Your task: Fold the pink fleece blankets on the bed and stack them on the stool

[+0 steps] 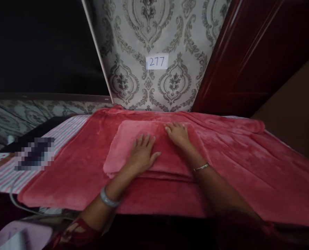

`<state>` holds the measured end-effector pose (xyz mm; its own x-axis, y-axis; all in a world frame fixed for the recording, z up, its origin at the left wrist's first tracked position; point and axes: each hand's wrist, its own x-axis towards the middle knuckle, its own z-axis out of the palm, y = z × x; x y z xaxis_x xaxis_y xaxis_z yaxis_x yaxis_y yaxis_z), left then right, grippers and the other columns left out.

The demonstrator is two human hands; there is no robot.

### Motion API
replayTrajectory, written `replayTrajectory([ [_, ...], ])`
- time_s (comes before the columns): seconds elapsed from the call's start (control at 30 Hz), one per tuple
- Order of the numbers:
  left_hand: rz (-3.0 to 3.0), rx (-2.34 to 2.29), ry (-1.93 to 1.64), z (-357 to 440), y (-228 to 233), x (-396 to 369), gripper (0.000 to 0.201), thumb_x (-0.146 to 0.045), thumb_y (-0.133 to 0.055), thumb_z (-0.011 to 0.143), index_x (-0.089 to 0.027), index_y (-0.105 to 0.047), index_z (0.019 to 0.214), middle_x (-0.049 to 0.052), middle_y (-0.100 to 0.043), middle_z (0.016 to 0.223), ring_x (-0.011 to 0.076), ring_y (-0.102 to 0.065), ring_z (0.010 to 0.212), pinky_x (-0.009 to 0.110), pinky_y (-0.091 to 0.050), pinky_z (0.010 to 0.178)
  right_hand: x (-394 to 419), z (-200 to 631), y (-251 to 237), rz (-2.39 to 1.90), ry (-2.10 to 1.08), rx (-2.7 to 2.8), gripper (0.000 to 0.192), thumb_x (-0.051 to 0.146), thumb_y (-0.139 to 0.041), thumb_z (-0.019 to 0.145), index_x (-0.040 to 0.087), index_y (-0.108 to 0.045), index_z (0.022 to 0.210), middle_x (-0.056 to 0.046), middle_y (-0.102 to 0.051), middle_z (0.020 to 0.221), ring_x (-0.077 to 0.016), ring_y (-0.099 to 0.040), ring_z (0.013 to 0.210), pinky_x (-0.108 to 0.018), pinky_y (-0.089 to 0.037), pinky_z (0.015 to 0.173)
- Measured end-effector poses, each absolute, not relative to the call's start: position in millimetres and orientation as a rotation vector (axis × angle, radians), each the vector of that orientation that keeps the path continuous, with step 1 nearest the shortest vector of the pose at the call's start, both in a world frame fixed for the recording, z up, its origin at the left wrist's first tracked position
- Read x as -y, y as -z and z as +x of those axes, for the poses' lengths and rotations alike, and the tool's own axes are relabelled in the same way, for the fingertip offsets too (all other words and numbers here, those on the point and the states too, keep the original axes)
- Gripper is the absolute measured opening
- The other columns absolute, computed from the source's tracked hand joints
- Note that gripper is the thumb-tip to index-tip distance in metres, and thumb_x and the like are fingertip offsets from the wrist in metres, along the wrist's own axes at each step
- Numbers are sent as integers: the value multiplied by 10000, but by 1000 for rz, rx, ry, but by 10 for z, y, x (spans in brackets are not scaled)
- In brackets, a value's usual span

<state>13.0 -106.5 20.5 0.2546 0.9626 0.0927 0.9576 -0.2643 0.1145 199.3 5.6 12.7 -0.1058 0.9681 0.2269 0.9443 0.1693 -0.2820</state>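
Observation:
A folded piece of pink plush fabric (118, 146), perhaps a small blanket, lies flat near the middle of a larger red-pink plush blanket (60, 177). On the folded piece's left half my left hand (142, 154) rests palm down, its fingers spread and thumb pointing right. My right hand (178, 134) lies on the upper right part of the same piece, with its fingers stretched out. Neither hand grips anything. Layered folds show along the near edge of the folded piece.
Striped cloth (68, 130) shows beneath the blanket at left, with a blurred dark object (34, 153) on it. A large black screen (39, 48) stands behind. A dark red panel (237, 62) rises at right. A pink stool-like surface (39, 232) sits lower left.

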Motion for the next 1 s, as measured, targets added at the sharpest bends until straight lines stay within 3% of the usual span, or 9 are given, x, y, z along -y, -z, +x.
replayTrajectory([
  [0.2,2514,-1946,-234,191,164,1093,660,-529,-447,967,-275,-349,1569,75,-221,1675,343,-125,1553,581,-141,1240,113,2019,240,-1789,-63,2006,498,361,-368,1018,269,-485,1493,-85,-401,1603,-300,-306,1483,-562,-200,1193],
  [0.37,2472,-1914,-219,92,98,1049,636,-513,-474,959,-304,-375,1552,72,-281,1652,322,-186,1541,577,-220,1218,-36,2139,277,-1462,-461,1637,541,423,-360,983,190,-551,1433,-107,-511,1522,-252,-388,1451,-497,-230,1220],
  [0.5,2363,-1867,-406,198,-270,876,634,-478,-468,971,-218,-395,1544,104,-328,1628,268,-263,1520,445,-303,1207,-132,2259,294,-1123,-666,1170,722,534,-153,991,125,-335,1558,-144,-374,1607,-194,-372,1469,-429,-323,1195],
  [0.57,2287,-1702,-645,441,-513,701,624,-457,-425,995,-207,-353,1562,68,-305,1643,211,-247,1528,371,-291,1215,-157,2284,309,-1075,-725,1024,773,575,-66,986,128,-202,1602,-169,-295,1638,-204,-362,1479,-443,-359,1171],
  [0.63,2069,-1477,-881,821,-706,468,578,-423,-371,1020,-249,-331,1569,9,-294,1652,166,-276,1517,330,-288,1213,-176,2291,323,-1023,-799,876,778,602,-60,980,159,-141,1614,-182,-285,1638,-221,-382,1470,-464,-387,1148],
  [0.7,1746,-1354,-1130,1270,-779,218,529,-362,-341,1036,-226,-375,1546,26,-342,1638,159,-315,1502,305,-292,1207,-195,2299,340,-1011,-835,827,757,601,-51,979,201,-98,1620,-167,-274,1643,-216,-380,1471,-471,-392,1141],
  [0.77,1308,-1237,-1429,1673,-707,6,497,-282,-375,1023,-190,-429,1509,60,-376,1623,151,-337,1491,290,-260,1219,-217,2324,369,-1010,-860,825,739,590,-12,979,227,-60,1622,-147,-250,1655,-199,-368,1477,-464,-390,1145],
  [0.87,1115,-1166,-1490,1998,-401,-168,492,-233,-377,1013,-162,-441,1495,98,-383,1615,149,-346,1486,304,-250,1228,-259,2380,438,-994,-890,789,740,576,41,976,229,-53,1623,-143,-271,1648,-204,-375,1474,-464,-404,1139],
  [1.0,928,-1003,-1447,1918,2,-242,486,-205,-392,992,-187,-477,1471,137,-546,1493,181,-537,1354,362,-389,1160,-314,2389,539,-1042,-843,823,801,607,102,947,210,-47,1627,-159,-304,1631,-226,-382,1472,-482,-411,1132],
])
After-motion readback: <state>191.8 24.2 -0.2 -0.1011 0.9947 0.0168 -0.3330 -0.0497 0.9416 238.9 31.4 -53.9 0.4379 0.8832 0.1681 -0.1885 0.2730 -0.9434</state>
